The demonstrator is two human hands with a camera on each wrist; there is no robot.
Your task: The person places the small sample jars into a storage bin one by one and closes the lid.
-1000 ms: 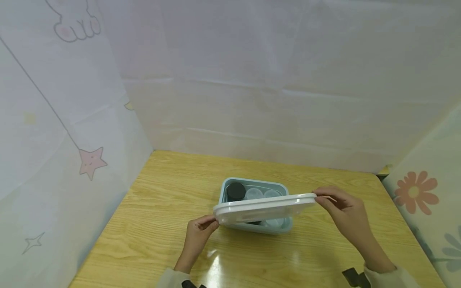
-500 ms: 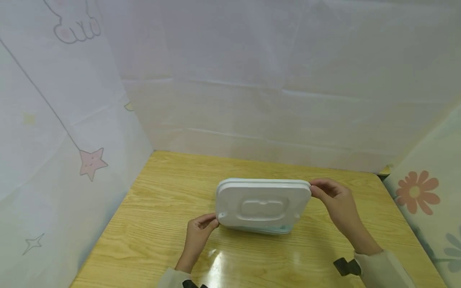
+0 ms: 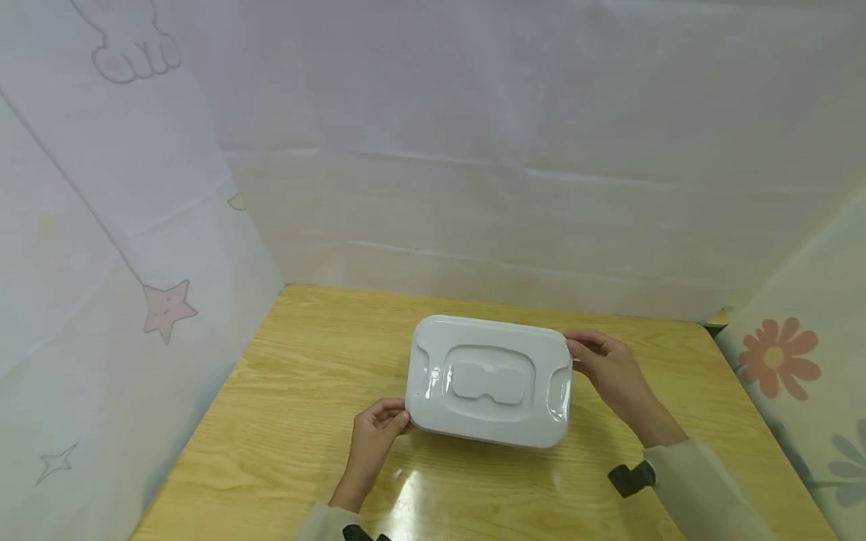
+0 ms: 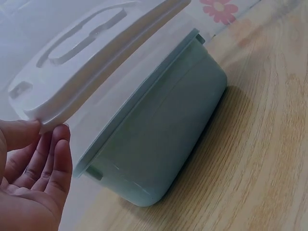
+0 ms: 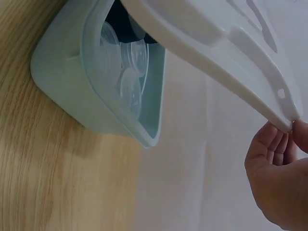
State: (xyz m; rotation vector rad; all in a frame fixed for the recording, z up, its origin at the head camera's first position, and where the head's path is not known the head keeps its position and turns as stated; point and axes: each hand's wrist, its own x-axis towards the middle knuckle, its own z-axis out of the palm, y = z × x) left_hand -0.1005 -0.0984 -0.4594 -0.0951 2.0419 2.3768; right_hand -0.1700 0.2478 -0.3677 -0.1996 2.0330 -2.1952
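A white rectangular lid with rounded corners is held flat above a pale blue-green plastic box. My left hand pinches the lid's near left corner between thumb and fingers. At the far right corner, my right hand pinches the lid's edge. Both wrist views show a gap between lid and box rim. Inside the box, the right wrist view shows clear plastic containers and a dark item. From the head view the lid hides the box.
The box stands on a wood-grain table. White printed sheets rise behind the table and along its left and right sides.
The lid has turned from steeply tilted, underside hidden contents partly visible, to lying level over the box. My right hand has moved left and slightly up; my left hand has barely moved.
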